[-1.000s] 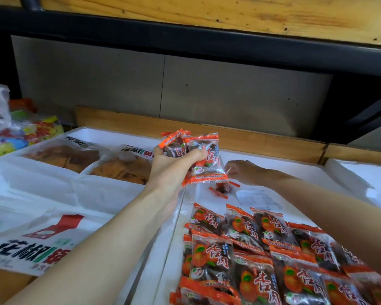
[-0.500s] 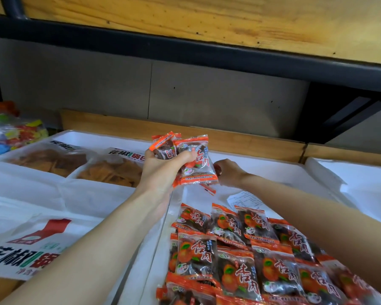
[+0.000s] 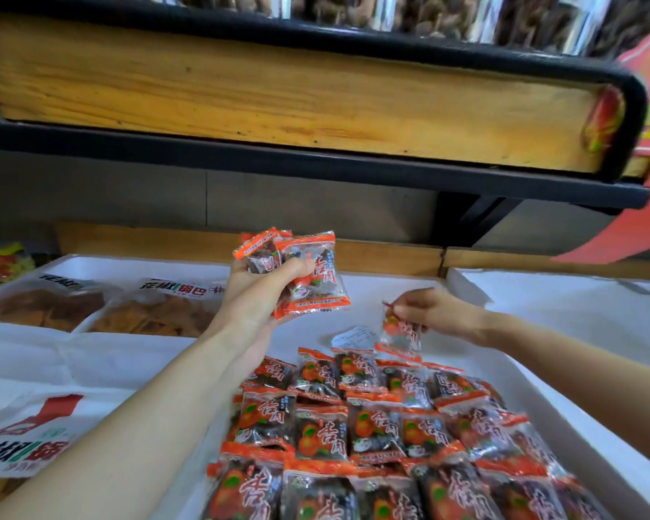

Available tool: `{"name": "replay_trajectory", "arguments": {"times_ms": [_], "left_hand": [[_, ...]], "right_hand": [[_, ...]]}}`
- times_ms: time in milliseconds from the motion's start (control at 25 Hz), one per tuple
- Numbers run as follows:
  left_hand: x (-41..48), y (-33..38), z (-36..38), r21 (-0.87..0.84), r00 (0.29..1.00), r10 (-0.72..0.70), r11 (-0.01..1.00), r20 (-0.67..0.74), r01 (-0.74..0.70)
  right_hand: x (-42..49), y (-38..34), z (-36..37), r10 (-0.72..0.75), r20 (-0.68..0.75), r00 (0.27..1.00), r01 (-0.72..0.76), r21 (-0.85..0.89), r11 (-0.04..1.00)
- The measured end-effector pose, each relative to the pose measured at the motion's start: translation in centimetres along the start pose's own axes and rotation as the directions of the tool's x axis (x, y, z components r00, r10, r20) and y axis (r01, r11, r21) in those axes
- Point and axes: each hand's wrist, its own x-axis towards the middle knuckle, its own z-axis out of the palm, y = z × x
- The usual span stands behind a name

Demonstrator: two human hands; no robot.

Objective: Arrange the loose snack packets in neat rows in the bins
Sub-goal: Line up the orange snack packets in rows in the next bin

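My left hand (image 3: 258, 287) grips a small bunch of orange-edged snack packets (image 3: 312, 273), raised above the near-left corner of the white bin (image 3: 563, 418). My right hand (image 3: 434, 311) pinches one packet (image 3: 400, 334) by its top edge, so it hangs just above the far end of the rows. Several matching packets (image 3: 372, 433) lie in overlapping rows in the bin, running from the middle to the near edge.
A white paper slip (image 3: 355, 336) lies on the bin floor beyond the rows. To the left, clear bags of brown crisps (image 3: 102, 305) fill another bin. A wooden shelf with a black frame (image 3: 316, 106) hangs overhead. An empty-looking white bin (image 3: 578, 294) stands at right.
My right hand has come back from the far end of the bin, lifting one packet that now dangles from its fingers. The camera has tilted up. My left hand still holds its bunch.
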Motion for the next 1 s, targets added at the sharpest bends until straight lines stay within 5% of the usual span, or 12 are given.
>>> {"name": "replay_trajectory", "arguments": {"times_ms": [200, 480, 640, 800, 1000], "left_hand": [[-2.2, -1.0, 1.4, 0.047, 0.998, -0.057, 0.997, 0.003, 0.057], [-4.2, -1.9, 2.4, 0.084, 0.991, -0.132, 0.988, 0.030, 0.129], [-5.1, -1.9, 3.0, 0.075, 0.986, -0.150, 0.987, 0.067, 0.145], [-6.7, -2.3, 4.3, 0.074, 0.978, -0.180, 0.982, 0.105, 0.173], [-9.6, -2.8, 5.8, 0.090, 0.970, -0.182, 0.981, 0.162, 0.169]], "right_hand": [[-2.2, 1.2, 1.7, 0.000, 0.153, 0.988, 0.016, -0.102, 0.995], [-2.7, 0.9, 2.9, -0.035, 0.005, 0.999, 0.035, -0.159, 0.987], [-5.3, -2.1, 1.5, -0.043, -0.275, 0.961, 0.071, 0.092, 0.993], [-10.8, -6.8, 0.6, -0.010, -0.198, 0.980, 0.101, 0.455, 0.885], [-16.2, -8.3, 0.5, -0.012, -0.183, 0.983, 0.096, 0.453, 0.886]]}}
